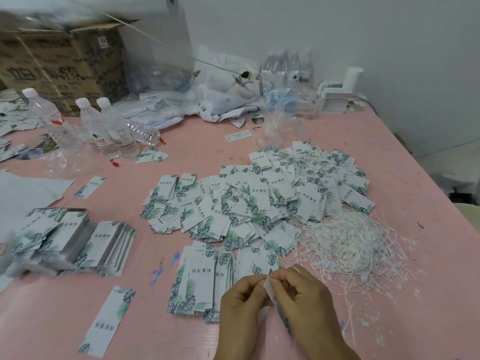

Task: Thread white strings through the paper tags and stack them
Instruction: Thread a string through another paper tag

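Neat tag stacks [78,240] sat far left, kept clear of the loose tag pile [259,203] mid-table. Left hand [242,297] pinched a paper tag [272,294] edge-up, likely exposing its hole. Right hand [301,294] had fingers curled at the tag top, probably feeding string. String heap [350,242] lay just right, within reach.

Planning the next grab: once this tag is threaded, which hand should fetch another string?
Right. The white string pile lies just beyond the right hand, on that side. The left hand pinches the tag and sits nearer the tag stack.
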### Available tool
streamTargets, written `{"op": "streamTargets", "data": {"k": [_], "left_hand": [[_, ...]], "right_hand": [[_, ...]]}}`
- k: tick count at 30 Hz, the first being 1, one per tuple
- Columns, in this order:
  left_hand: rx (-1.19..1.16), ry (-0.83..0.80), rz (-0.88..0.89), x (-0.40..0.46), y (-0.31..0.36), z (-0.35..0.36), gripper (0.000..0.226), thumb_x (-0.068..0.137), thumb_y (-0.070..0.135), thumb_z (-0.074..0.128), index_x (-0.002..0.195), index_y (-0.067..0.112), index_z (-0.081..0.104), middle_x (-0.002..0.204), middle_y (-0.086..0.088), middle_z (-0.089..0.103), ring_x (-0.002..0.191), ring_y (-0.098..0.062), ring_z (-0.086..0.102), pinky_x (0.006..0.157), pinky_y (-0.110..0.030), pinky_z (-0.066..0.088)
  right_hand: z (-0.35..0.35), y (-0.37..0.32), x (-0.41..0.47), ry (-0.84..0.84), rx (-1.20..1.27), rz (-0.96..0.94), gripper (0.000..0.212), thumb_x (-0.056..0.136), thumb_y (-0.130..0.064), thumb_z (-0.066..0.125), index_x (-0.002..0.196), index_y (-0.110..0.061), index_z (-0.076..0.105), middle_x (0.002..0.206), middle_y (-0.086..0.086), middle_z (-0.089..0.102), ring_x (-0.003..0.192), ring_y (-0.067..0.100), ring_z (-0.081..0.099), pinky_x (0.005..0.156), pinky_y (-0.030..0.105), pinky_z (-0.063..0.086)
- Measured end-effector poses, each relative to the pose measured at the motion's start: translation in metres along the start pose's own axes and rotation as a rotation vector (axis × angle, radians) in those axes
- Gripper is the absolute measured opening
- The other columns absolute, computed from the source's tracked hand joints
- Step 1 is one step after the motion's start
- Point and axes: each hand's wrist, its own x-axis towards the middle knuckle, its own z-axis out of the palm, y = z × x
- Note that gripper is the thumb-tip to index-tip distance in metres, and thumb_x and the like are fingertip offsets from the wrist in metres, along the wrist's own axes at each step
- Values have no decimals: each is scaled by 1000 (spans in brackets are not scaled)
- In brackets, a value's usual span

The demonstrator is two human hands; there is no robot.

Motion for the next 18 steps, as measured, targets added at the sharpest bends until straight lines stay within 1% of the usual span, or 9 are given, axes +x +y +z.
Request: {"op": "streamTargets", "data": {"k": [2, 4, 8, 9, 11, 13, 14, 16, 18], "left_hand": [[27, 22, 17, 1, -4, -3, 45, 69, 34, 90, 96, 2, 75, 91, -33, 70, 86, -43, 68, 87, -56, 52], [49, 48, 45, 0, -5, -3, 41, 71, 35, 88, 92, 2, 74, 84, -30, 69, 81, -38, 65, 84, -56, 52], [159, 94, 135, -5, 1, 0, 29, 71, 39, 77, 77, 12, 70, 67, -12, 64, 65, -21, 57, 66, -36, 48], [165, 112, 148, -6, 4, 2, 26, 71, 39, 74, 74, 14, 68, 65, -11, 62, 62, -20, 54, 63, -35, 44], [47, 163, 105, -8, 11, 7, 23, 71, 34, 72, 72, 12, 64, 66, -20, 56, 62, -24, 48, 63, -37, 38], [-77, 207, 42, -9, 16, 11, 16, 83, 18, 69, 71, 11, 62, 68, -20, 52, 64, -27, 43, 64, -38, 35], [-93, 220, 29, -9, 17, 11, 22, 90, 8, 63, 69, 12, 63, 67, -19, 53, 62, -26, 43, 61, -36, 36], [-117, 227, 26, -7, 19, 9, 37, 97, -1, 51, 66, 15, 64, 64, -16, 58, 54, -21, 50, 51, -28, 43], [-157, 239, 20, -6, 23, 7, 34, 98, -1, 48, 70, 11, 63, 64, -12, 62, 50, -17, 53, 46, -23, 47]], "right_hand": [[-1, -2, -1, -11, 1, 5, 23, 81, -14, 75, 85, -35, 67, 76, -10, 59, 65, 8, 58, 59, 19, 46], [-2, -4, -1, -27, 23, 26, 23, 81, -14, 75, 84, -35, 68, 75, -11, 60, 64, 8, 58, 58, 14, 43], [-3, -8, 0, -100, 118, 121, 24, 82, -10, 74, 78, -34, 73, 76, -13, 64, 63, 4, 58, 59, 8, 41], [-5, -9, 1, -111, 173, 173, 27, 82, -8, 73, 78, -35, 74, 79, -14, 67, 64, 3, 59, 60, 8, 43], [-11, -7, 4, -118, 300, 289, 30, 85, -7, 70, 81, -37, 74, 81, -11, 70, 67, 2, 62, 63, 11, 48], [-18, -4, 7, -102, 369, 373, 31, 88, -8, 66, 85, -38, 73, 78, -8, 71, 68, 6, 63, 62, 14, 48], [-22, -2, 8, -100, 393, 407, 31, 89, -7, 64, 85, -36, 73, 73, -8, 70, 63, 7, 62, 58, 14, 46], [-28, 1, 9, -113, 496, 474, 30, 91, -4, 58, 84, -29, 73, 59, -6, 60, 47, 11, 47, 45, 18, 36], [-34, 4, 9, -125, 627, 541, 30, 93, 0, 54, 82, -20, 74, 58, 0, 52, 42, 10, 34, 39, 19, 26]]}}
